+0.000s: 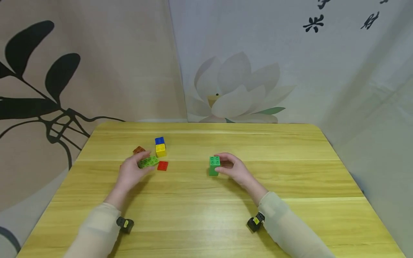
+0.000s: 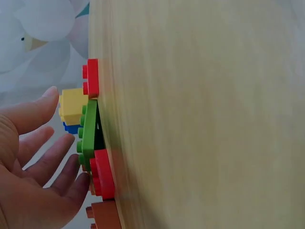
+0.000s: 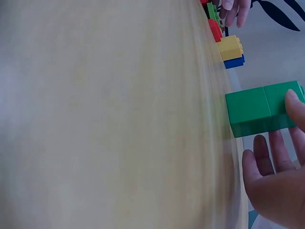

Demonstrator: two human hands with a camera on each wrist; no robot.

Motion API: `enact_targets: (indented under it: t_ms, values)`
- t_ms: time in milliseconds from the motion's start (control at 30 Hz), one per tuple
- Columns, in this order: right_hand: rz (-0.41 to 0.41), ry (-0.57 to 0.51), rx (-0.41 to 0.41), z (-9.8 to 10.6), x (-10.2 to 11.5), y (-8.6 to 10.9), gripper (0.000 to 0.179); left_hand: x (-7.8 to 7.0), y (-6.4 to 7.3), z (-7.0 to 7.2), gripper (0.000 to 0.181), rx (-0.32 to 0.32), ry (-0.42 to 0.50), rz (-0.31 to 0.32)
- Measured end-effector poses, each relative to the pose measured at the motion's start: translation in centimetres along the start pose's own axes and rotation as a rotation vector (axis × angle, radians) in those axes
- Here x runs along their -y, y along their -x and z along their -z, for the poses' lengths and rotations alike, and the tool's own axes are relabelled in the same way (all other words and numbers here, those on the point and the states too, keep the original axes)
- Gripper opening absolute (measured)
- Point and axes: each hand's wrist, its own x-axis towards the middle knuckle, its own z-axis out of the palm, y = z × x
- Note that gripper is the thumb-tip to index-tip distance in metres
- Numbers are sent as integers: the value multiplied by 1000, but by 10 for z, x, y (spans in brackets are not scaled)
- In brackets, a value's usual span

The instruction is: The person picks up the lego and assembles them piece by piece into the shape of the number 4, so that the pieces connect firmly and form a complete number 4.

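My right hand [image 1: 235, 168] pinches a stack of two green bricks [image 1: 214, 166] between thumb and fingers. The stack stands upright on the wooden table, its thumb contact on the upper brick in the right wrist view. Around a light green brick [image 1: 148, 162] hovers my left hand [image 1: 131, 172], thumb and fingers spread. The left wrist view shows this hand apart from the light green brick [image 2: 89, 131], which lies tilted, one end raised by a red brick [image 2: 105, 174]. That red brick is mostly hidden by the hand in the head view.
Beyond the left hand are a brown brick [image 1: 139, 149], a yellow brick [image 1: 160, 150] and a blue brick [image 1: 159, 140] beside it. A flat red brick [image 1: 162, 166] lies right of the light green one. Printed cloth hangs behind the table [image 1: 206, 222].
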Motion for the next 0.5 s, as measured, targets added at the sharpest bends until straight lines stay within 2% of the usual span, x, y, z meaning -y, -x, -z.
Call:
enact_targets:
  t_ms: [233,500]
  values:
    - [3,15,-21,0,-1,0,43,2,-5,5,60,53,-67,12]
    - [-5,3,-24,-2,-1,0,41,9,-11,3,59,63,-156,23]
